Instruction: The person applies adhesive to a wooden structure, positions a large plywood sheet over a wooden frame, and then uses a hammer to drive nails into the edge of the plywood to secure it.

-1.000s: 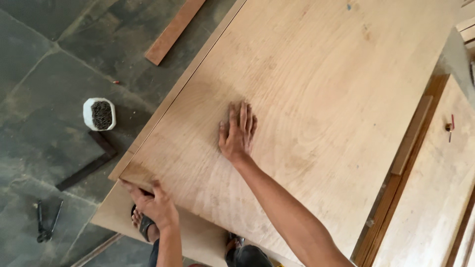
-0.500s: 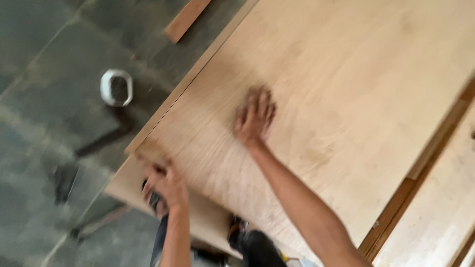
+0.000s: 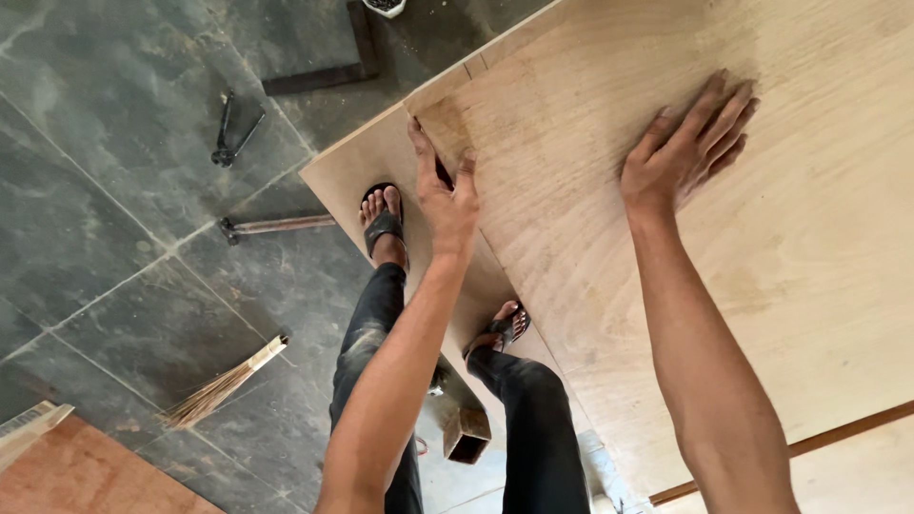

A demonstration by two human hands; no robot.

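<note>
1. Dark slate floor (image 3: 114,190); hammer (image 3: 271,226), pincers (image 3: 233,128), small broom (image 3: 224,381) lying well apart.
2. No packages or labels; white container (image 3: 386,6) cut off at top edge.
3. Large plywood sheet (image 3: 762,286) running lower left to upper right, far end out of frame.
4. Left hand (image 3: 443,190) gripping sheet's near corner; palm hidden.
5. Right hand (image 3: 690,148) pressed flat on sheet, fingers together.

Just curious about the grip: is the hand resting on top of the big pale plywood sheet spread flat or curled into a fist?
Spread flat: the right hand lies palm-down on the pale plywood sheet, fingers extended.
</note>
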